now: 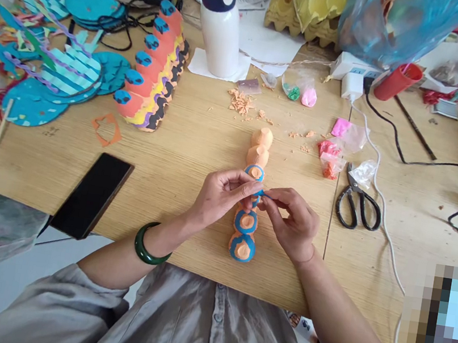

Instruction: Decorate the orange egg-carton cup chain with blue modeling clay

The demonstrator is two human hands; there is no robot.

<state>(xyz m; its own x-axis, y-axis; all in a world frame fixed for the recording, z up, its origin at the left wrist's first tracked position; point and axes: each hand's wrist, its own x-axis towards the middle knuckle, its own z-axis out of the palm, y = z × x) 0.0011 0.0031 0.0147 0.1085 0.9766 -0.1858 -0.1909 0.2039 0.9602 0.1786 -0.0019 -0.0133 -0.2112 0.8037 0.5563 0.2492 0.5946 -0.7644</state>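
A narrow strip of orange bumps [257, 156], like a cut row of egg carton, lies lengthwise in front of me. Blue rings of what looks like soft clay surround several of its nearer bumps; the two far ones are plain orange. Over the strip's middle, my left hand [223, 196] pinches a small blue piece of clay [261, 193] between thumb and fingers. From the other side, my right hand [296, 224] grips the thin end of that same piece with closed fingertips. Both hands partly cover the strip, so I cannot tell whether the piece touches it.
A phone [93, 195] lies left, below a painted bumpy strip [153, 68] and blue paper crafts [69, 70]. Black-handled scissors [360, 202] and a white cable [372, 176] are on the right. Orange scraps [241, 103], clay packets [341, 128] and a white bottle [219, 32] stand beyond.
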